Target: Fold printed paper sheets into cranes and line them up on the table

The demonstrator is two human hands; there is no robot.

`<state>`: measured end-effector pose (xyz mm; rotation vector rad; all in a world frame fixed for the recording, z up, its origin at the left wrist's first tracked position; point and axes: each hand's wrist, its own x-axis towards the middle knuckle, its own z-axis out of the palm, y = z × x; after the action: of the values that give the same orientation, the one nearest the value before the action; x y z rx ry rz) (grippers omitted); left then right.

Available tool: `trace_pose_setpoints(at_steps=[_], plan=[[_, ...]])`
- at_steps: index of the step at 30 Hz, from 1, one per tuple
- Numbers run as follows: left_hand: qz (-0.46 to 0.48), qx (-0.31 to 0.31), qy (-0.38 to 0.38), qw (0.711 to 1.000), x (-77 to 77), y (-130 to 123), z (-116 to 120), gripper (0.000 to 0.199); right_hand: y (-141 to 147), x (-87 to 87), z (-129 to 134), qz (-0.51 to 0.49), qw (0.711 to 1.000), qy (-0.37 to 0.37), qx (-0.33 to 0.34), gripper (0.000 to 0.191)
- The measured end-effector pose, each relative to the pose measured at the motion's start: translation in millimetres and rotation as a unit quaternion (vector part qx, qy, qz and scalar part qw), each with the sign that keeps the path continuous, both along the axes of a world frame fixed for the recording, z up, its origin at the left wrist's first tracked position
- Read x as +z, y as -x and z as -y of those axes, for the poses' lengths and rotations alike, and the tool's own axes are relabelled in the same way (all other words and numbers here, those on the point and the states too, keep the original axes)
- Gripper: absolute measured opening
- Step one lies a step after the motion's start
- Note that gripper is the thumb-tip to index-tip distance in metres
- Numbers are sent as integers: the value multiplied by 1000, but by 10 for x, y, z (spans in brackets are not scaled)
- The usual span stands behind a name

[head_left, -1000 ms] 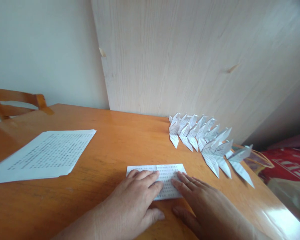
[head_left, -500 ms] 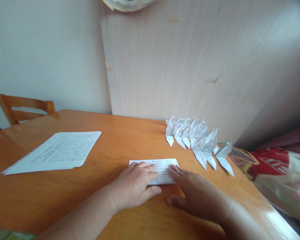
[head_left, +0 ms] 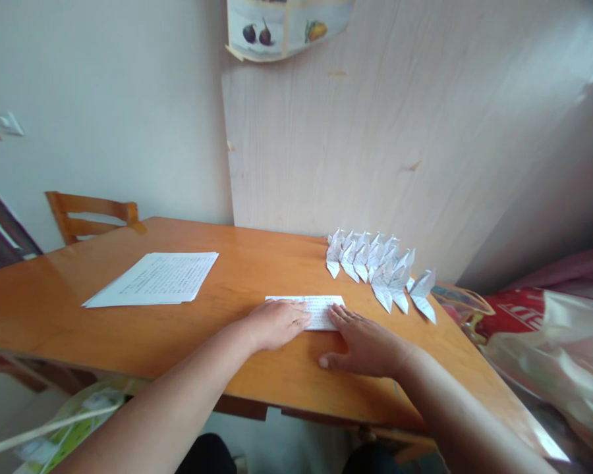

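A folded sheet of printed paper (head_left: 320, 312) lies flat on the wooden table, its long side running left to right. My left hand (head_left: 279, 322) rests on its left part, fingers stretched out and covering much of that side. On the right end lie the fingertips of my right hand (head_left: 368, 339), with the thumb spread apart on the tabletop. Both hands are open and press down on the paper without gripping it. Beyond them to the right stand several folded paper pieces (head_left: 383, 283) with pointed tips, set in rows.
A stack of printed sheets (head_left: 161, 280) lies on the table (head_left: 178, 342) to the left. A wooden chair (head_left: 96, 207) stands behind the far left edge. Bags, one of them red (head_left: 516, 316), crowd the right edge. A poster (head_left: 291, 29) hangs on the wall panel.
The camera view has shifted back and to the left, showing the table's front edge and more of the poster. Both hands stay on the folded paper, the left lying a little flatter.
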<state>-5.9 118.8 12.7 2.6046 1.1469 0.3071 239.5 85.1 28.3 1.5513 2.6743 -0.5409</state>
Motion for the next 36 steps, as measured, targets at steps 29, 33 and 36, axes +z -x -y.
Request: trace_pose_setpoints(at_steps=[29,33,36], plan=[[-46,58,-2,997,124,-155,-185,45,-33,-133,65,3,1000,-30,1,119],[0,57,-27,998,-48,-112,-132,37,-49,-167,46,4,999,-37,5,118],[28,54,-43,997,-136,-87,-84,34,-55,-190,40,4,999,-42,3,117]])
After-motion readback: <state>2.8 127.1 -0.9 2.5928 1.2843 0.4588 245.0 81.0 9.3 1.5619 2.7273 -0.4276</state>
